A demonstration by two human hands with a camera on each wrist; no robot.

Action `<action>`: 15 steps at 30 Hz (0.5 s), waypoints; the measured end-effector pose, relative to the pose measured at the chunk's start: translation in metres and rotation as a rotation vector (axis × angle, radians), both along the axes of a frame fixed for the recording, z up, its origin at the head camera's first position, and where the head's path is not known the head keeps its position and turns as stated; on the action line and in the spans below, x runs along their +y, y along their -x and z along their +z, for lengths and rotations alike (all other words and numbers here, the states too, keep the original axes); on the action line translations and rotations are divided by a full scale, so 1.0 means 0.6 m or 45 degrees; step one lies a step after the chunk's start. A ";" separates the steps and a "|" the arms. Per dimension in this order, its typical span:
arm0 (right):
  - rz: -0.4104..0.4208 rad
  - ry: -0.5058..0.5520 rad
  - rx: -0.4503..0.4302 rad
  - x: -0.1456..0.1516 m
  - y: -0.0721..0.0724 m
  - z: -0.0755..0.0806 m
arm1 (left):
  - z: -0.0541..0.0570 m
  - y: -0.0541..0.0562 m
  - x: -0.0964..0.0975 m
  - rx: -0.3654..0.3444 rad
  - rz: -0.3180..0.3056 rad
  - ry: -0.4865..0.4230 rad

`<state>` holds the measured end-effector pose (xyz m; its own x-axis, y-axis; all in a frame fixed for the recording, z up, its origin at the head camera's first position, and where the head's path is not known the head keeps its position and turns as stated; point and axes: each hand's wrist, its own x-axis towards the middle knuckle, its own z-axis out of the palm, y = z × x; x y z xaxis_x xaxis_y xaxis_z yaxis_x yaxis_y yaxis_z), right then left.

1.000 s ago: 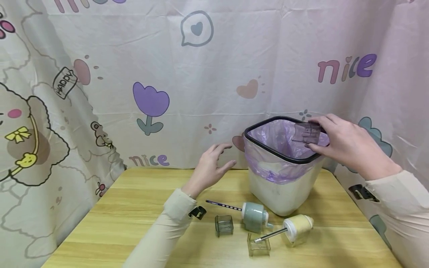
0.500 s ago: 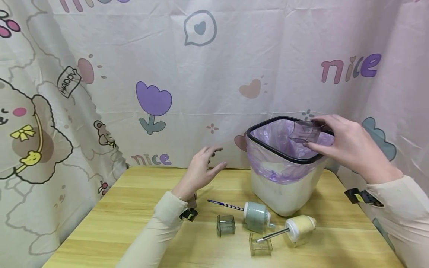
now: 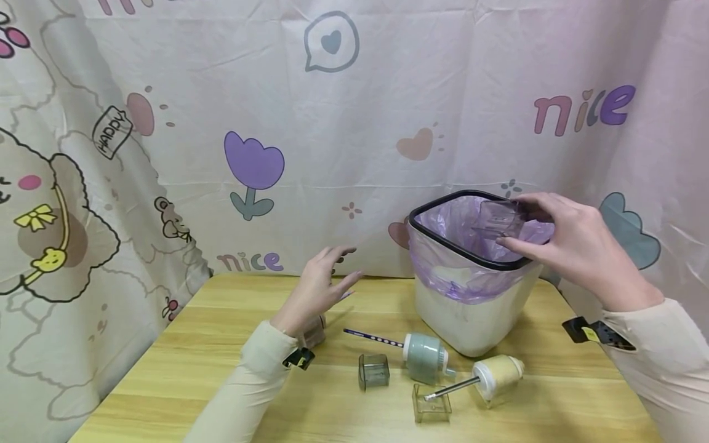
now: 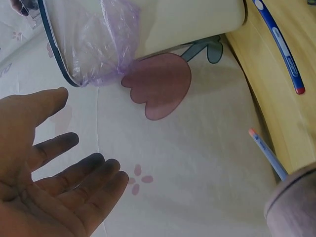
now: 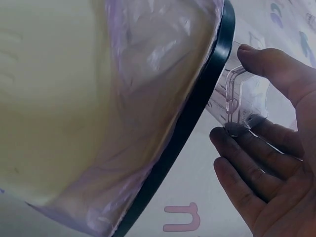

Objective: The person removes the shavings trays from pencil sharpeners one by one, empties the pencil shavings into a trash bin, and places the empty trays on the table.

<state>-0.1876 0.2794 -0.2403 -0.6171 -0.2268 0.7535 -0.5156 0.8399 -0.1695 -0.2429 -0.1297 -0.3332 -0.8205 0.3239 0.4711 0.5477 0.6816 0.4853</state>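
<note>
My right hand (image 3: pixel 578 246) pinches a clear, purplish-grey plastic shavings drawer (image 3: pixel 497 220) between thumb and fingers. The drawer is tilted over the mouth of a white trash bin (image 3: pixel 465 323) lined with a purple bag (image 5: pixel 143 98). In the right wrist view, thumb and fingertips press the drawer's sides just beyond the black rim (image 5: pixel 197 113). My left hand (image 3: pixel 316 286) hovers left of the bin with relaxed, spread fingers and nothing in them. Under the left wrist, partly hidden, sits a pinkish sharpener (image 4: pixel 296 210) with a pencil (image 4: pixel 269 155) in it.
In front of the bin lie a teal crank sharpener (image 3: pixel 423 359) with a blue dotted pencil (image 3: pixel 373 338) and a yellow sharpener (image 3: pixel 501 375) with a grey pencil (image 3: pixel 456 386). Nearby are a grey clear drawer (image 3: pixel 373 371) and a yellowish one (image 3: pixel 432 406). A printed curtain (image 3: pixel 343 123) hangs behind.
My left hand has drifted left and slightly down, uncovering part of the pinkish sharpener. The right hand stays over the bin, the drawer's tilt shifting a little.
</note>
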 end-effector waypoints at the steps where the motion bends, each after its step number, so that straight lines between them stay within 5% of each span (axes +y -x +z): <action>1: -0.003 0.005 0.001 -0.002 -0.001 0.000 | -0.001 0.000 -0.003 0.003 0.002 0.003; 15: 0.043 0.086 -0.013 -0.026 -0.010 -0.015 | -0.022 -0.001 -0.044 0.027 0.031 0.050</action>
<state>-0.1816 0.2638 -0.2495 -0.6178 -0.1966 0.7614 -0.5414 0.8085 -0.2305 -0.2421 -0.1558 -0.3463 -0.8183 0.3226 0.4756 0.5405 0.7133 0.4461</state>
